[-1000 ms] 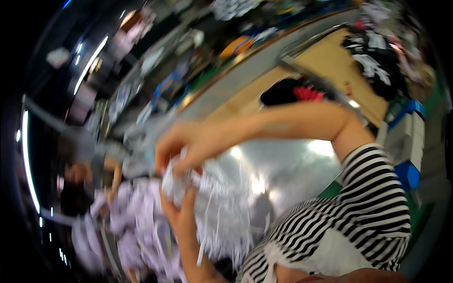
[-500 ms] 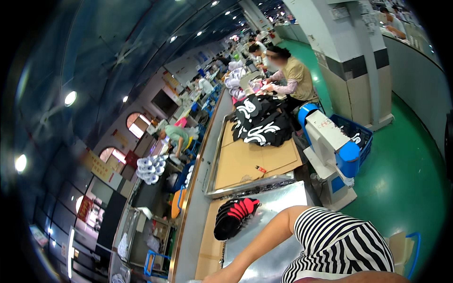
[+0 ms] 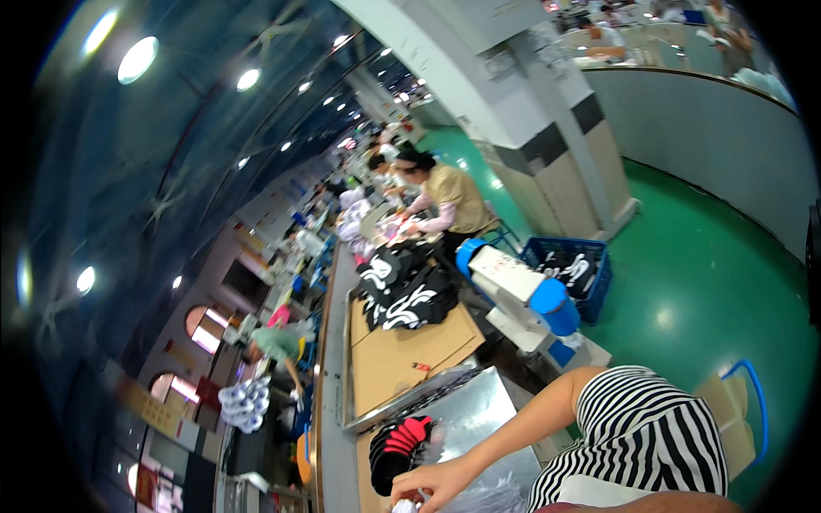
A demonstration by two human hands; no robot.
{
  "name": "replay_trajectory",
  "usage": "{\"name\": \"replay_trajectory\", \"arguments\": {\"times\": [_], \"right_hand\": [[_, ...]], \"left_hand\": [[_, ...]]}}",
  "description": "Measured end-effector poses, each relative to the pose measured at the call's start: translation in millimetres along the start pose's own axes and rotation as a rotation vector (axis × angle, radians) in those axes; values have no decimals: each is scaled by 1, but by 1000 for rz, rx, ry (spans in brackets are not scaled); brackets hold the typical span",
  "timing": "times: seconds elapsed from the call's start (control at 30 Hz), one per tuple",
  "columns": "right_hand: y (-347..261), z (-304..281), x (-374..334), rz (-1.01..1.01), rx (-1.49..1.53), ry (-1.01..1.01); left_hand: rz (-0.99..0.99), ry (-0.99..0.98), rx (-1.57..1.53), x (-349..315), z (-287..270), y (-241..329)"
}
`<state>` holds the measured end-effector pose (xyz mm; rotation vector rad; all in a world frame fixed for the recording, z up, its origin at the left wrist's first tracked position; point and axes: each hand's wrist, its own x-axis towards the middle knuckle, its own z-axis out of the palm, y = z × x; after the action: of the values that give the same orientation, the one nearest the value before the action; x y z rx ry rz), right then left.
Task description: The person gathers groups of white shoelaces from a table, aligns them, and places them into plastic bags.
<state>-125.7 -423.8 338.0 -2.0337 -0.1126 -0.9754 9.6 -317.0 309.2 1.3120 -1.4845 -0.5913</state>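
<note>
My right hand [image 3: 438, 486] is at the lower edge, its bare arm coming from a black-and-white striped sleeve. Its fingers are curled round a small white thing [image 3: 405, 506], partly cut off by the picture's edge, so its kind does not show. Just beyond the fingers lies a bundle of black and red shoe uppers [image 3: 400, 441], on the metal sheet [image 3: 479, 409] and the cardboard beside it. Clear plastic film [image 3: 496, 498] lies under my forearm. My left hand is out of sight.
A metal-edged tray lined with cardboard [image 3: 406, 368] holds a heap of black and white cut pieces [image 3: 410, 295]. On the right stand a white and blue machine [image 3: 522, 286], a blue crate [image 3: 603, 291] and a chair [image 3: 727, 410]. A co-worker [image 3: 453, 197] sits farther along, near a pillar [image 3: 547, 145].
My view has swung, so the bench and co-worker appear farther left and lower. My right hand, earlier mostly cut off, now shows beside the uppers with the white thing in its fingers.
</note>
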Motion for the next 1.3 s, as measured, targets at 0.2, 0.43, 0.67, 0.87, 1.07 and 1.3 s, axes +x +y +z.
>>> {"name": "replay_trajectory", "arguments": {"times": [0.2,0.43,0.67,0.87,1.07,1.3], "right_hand": [[-26,-24,-64,336,166,210],[-81,-89,-135,290,330,572],[-128,-191,-208,118,298,592],[-136,-290,-284,148,33,423],[-129,-424,-369,440,-284,542],[-165,-490,-421,420,-451,725]], "left_hand": [[232,-177,23,4,20,-16],[788,-255,335,18,82,29],[683,-471,353,37,144,39],[492,-621,63,95,238,91],[153,-491,-346,142,416,124],[251,-658,-170,178,538,177]]}}
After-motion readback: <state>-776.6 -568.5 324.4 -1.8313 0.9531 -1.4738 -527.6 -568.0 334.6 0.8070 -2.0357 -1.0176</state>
